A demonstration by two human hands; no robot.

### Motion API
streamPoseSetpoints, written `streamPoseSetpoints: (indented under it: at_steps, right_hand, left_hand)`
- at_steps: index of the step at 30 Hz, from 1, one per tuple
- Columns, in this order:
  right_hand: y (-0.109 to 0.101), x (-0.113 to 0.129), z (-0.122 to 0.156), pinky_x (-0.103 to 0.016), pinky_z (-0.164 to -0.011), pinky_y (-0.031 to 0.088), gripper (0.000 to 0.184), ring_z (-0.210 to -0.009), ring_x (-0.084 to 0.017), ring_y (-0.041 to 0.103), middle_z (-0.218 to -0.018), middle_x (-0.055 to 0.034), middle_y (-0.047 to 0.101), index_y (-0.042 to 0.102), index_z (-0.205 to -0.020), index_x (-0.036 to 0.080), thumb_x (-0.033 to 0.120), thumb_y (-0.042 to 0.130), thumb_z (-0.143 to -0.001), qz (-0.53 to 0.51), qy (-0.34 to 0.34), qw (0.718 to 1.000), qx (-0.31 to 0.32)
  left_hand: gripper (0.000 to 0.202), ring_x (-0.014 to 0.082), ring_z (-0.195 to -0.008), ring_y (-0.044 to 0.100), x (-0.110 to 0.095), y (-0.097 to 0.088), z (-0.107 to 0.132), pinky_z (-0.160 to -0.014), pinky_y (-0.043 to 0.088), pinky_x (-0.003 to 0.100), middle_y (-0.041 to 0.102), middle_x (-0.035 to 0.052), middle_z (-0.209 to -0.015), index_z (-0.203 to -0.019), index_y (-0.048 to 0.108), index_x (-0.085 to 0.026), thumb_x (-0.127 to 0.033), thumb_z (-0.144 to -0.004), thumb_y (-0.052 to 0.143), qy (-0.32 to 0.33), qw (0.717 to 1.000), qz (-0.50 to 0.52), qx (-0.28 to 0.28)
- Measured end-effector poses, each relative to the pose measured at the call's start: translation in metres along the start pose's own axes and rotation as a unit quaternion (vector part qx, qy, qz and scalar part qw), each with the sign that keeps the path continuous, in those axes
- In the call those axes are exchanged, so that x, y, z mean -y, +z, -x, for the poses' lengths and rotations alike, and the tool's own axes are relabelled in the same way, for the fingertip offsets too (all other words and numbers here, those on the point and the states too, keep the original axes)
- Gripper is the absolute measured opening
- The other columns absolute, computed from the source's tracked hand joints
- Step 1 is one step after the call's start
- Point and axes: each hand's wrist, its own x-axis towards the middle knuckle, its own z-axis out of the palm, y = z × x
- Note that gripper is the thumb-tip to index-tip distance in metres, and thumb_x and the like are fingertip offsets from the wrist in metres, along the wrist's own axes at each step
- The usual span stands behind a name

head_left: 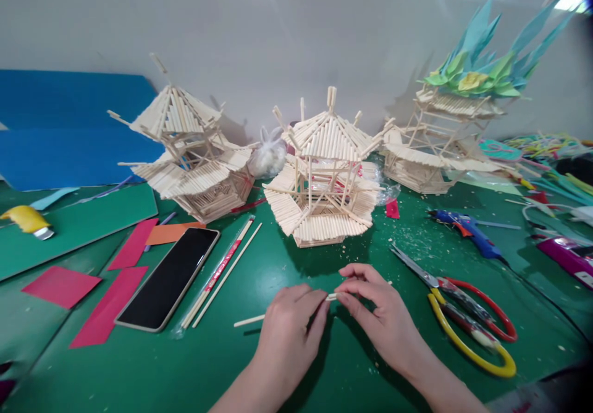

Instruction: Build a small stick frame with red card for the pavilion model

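Observation:
Over the near middle of the green table, my left hand (291, 317) is closed around a thin wooden chopstick (250, 321), whose pale end sticks out to the left. Thumb and fingers of my right hand (370, 299) pinch the light wood that shows between the two hands. Whether that is the same chopstick or a short piece beside it, I cannot tell. Just behind my hands stands a two-tiered pavilion model (328, 184) built of wooden sticks. Large scissors (456, 311) with red and yellow handles lie right of my right hand.
A loose chopstick (227, 275), a wrapped pair of chopsticks (217, 271), a phone (169, 280) and red paper (109, 308) lie left. Another stick pavilion (189, 154) stands behind them. At right are a blue glue gun (467, 231) with its cord and a paper-topped model (430, 147).

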Motion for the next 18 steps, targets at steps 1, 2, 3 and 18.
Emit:
streamPoseSetpoints:
  at_steps: [1, 2, 3, 18]
  right_hand:
    - [0.000, 0.000, 0.000, -0.028, -0.084, 0.038, 0.017, -0.098, -0.017, 0.050, -0.100, -0.0048, 0.050, 0.063, -0.080, 0.021, 0.024, 0.047, -0.084, -0.002, 0.000, 1.000, 0.001]
    - [0.000, 0.000, 0.000, -0.028, -0.084, 0.038, 0.017, -0.098, -0.017, 0.049, -0.100, -0.0049, 0.050, 0.063, -0.080, 0.021, 0.024, 0.047, -0.084, -0.003, 0.001, 1.000, 0.002]
    - [0.000, 0.000, 0.000, -0.028, -0.084, 0.038, 0.017, -0.098, -0.017, 0.049, -0.100, -0.0049, 0.049, 0.063, -0.080, 0.020, 0.024, 0.047, -0.084, -0.005, 0.002, 1.000, 0.001]
    - [-0.002, -0.013, -0.005, -0.023, -0.073, 0.043, 0.015, -0.091, -0.015, 0.053, -0.100, -0.0036, 0.051, 0.064, -0.084, 0.022, 0.030, 0.050, -0.082, -0.010, 0.030, 0.996, -0.078]
  left_hand:
    - [0.024, 0.0161, -0.061, 0.053, 0.000, 0.000, 0.000, -0.057, 0.041, 0.027, 0.058, 0.0034, -0.064, -0.079, 0.064, -0.018, -0.019, -0.083, 0.040, 0.000, 1.000, 0.003, 0.002]
    - [0.024, 0.0160, -0.061, 0.053, 0.000, -0.001, -0.001, -0.057, 0.041, 0.027, 0.057, 0.0033, -0.064, -0.079, 0.064, -0.018, -0.019, -0.083, 0.040, 0.000, 1.000, 0.008, 0.005]
    - [0.024, 0.0158, -0.061, 0.052, 0.000, -0.001, -0.001, -0.057, 0.041, 0.026, 0.057, 0.0031, -0.064, -0.078, 0.064, -0.018, -0.019, -0.084, 0.040, -0.001, 1.000, 0.013, 0.008]
    - [0.024, 0.0136, -0.059, 0.051, 0.002, -0.006, -0.004, -0.054, 0.037, 0.022, 0.057, 0.0015, -0.061, -0.070, 0.063, -0.019, -0.019, -0.082, 0.042, -0.055, 0.996, 0.071, 0.012]
